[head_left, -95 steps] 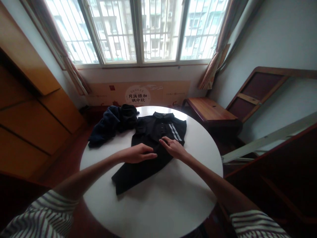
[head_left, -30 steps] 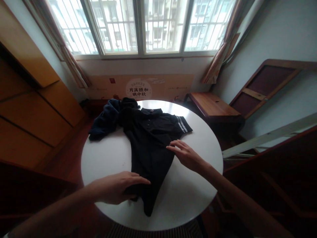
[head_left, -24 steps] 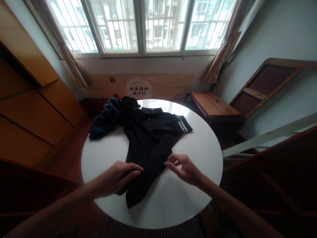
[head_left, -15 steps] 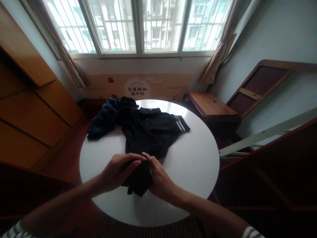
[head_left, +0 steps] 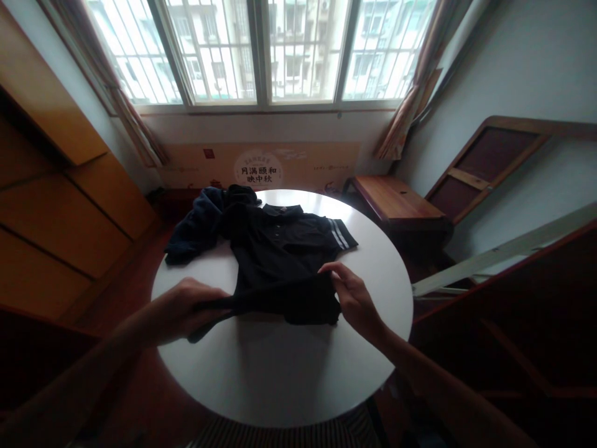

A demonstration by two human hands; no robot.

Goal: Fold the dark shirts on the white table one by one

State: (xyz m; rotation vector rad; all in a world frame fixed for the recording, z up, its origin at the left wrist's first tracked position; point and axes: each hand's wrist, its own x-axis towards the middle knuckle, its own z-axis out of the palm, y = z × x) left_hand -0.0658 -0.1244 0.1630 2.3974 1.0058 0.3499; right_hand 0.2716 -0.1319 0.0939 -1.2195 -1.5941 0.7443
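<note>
A black polo shirt lies front up on the round white table, its collar towards the window. Two white stripes mark the cuff of its right-hand sleeve. My left hand is closed on the left end of the hem, and my right hand pinches the hem at its right end. Between them the hem is stretched wide and raised off the tabletop, with some cloth hanging below it. The shirt's other sleeve is hard to tell from the dark clothes beside it.
A crumpled dark blue garment lies at the table's back left edge. Behind on the right stands a wooden stool or bench. Orange-brown cabinets line the left, and a pale sloping rail is on the right.
My hands have moved apart, left hand to the left and right hand to the right and up. The bunched hem between them has spread out wide.
</note>
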